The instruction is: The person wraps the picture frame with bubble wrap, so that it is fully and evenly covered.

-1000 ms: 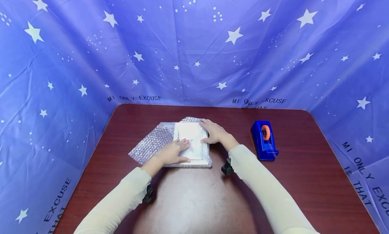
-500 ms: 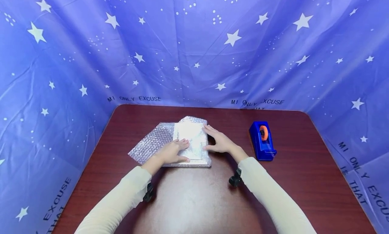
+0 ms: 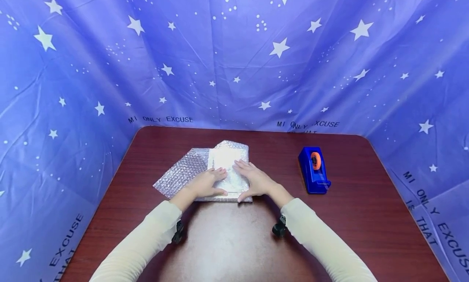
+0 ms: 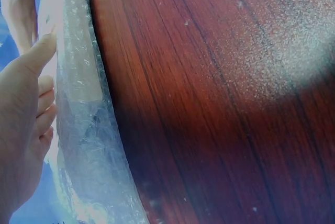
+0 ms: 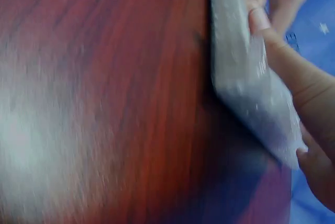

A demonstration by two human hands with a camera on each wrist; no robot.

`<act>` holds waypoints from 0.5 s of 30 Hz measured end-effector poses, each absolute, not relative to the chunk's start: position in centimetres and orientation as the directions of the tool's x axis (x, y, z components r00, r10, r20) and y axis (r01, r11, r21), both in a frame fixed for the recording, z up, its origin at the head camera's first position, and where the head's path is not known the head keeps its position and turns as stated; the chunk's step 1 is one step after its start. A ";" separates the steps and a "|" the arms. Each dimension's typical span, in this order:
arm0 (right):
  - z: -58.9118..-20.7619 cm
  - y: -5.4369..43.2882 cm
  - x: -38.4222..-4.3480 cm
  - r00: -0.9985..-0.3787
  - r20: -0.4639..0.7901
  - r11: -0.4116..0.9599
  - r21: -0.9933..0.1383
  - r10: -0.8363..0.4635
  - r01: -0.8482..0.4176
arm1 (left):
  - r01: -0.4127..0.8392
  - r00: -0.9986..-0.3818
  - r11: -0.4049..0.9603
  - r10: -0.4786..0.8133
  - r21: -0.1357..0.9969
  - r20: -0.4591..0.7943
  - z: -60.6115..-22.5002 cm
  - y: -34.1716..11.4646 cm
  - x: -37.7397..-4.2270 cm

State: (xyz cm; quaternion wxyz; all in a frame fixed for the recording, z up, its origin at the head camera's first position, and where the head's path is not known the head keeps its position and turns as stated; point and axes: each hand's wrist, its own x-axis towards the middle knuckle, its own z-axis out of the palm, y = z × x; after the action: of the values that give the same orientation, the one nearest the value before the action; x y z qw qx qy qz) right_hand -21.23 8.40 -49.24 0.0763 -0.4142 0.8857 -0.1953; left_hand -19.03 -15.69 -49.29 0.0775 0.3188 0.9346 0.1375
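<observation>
A flat white rectangular object [image 3: 224,156], frame-like at its rim, lies on the table in bubble wrap [image 3: 185,168]. The wrap spreads out to its left and sticks out behind it. My left hand [image 3: 204,183] rests on its near left part with fingers extended. Over the near right corner is my right hand [image 3: 259,182], fingers on the top and thumb by the front edge. In the left wrist view the bubble wrap [image 4: 84,72] covers the front side, beside the left thumb. The right wrist view is blurred; the right thumb [image 5: 269,38] touches the wrapped edge there.
A blue tape dispenser [image 3: 314,172] with an orange-cored roll stands to the right on the dark red wooden table [image 3: 366,217]. A blue star-patterned curtain [image 3: 234,50] surrounds the table's back and sides.
My right hand has slid off the far right part to the right side, then come back in over the near right corner. The left hand stays put on the wrapped object.
</observation>
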 end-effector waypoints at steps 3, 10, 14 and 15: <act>-49.4 7.6 -20.7 -0.647 -0.010 0.611 -0.339 -0.763 -0.715 | 0.581 -0.783 0.753 0.621 0.309 -0.042 -49.4 -15.6 -19.0; -49.6 8.1 -20.6 -0.635 0.034 0.574 -0.393 -0.772 -0.718 | 0.583 -0.785 0.750 0.619 0.313 -0.022 -49.6 -15.6 -18.9; -49.0 9.3 -21.2 -0.651 0.067 0.546 -0.484 -0.756 -0.684 | 0.591 -0.778 0.740 0.628 0.320 -0.014 -49.7 -15.8 -18.9; -48.8 9.6 -21.4 -0.660 0.075 0.544 -0.499 -0.748 -0.674 | 0.593 -0.776 0.736 0.630 0.325 -0.010 -49.7 -15.9 -18.9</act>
State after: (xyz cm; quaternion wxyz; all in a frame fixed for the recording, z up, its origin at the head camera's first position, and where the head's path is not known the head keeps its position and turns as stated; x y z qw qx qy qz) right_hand -21.43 9.57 -48.84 0.0733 -0.4059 0.8757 -0.2510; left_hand -18.91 -15.90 -49.72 0.0601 0.3290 0.9298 0.1538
